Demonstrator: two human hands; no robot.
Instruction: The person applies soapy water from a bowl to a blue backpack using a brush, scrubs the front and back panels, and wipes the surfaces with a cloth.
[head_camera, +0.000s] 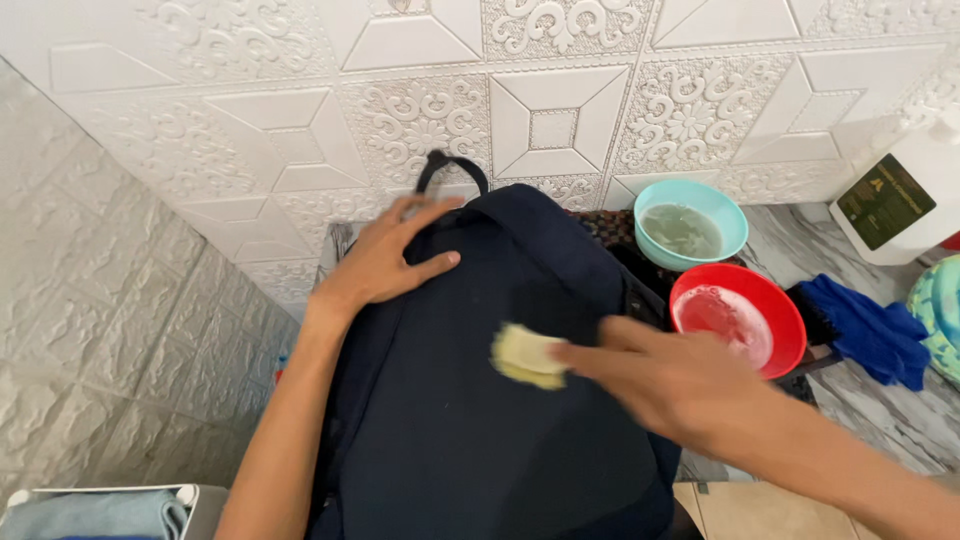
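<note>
Left hand (385, 262) spread flat, fingers open, pressing the top of a dark navy fabric backpack (480, 400) lying in the centre below the embossed white wall. Right hand (665, 385) pinches a small pale yellow sponge (527, 356) against the backpack's front. Right of it: turquoise plastic bowl (722, 205) of water, red plastic bowl (775, 300), blue cloth (870, 325).

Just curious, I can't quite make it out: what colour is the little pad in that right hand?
Pale yellow; the pad shows in the head view.

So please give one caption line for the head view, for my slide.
Left hand steadies a dark backpack while right hand presses a yellow sponge on it.
</note>
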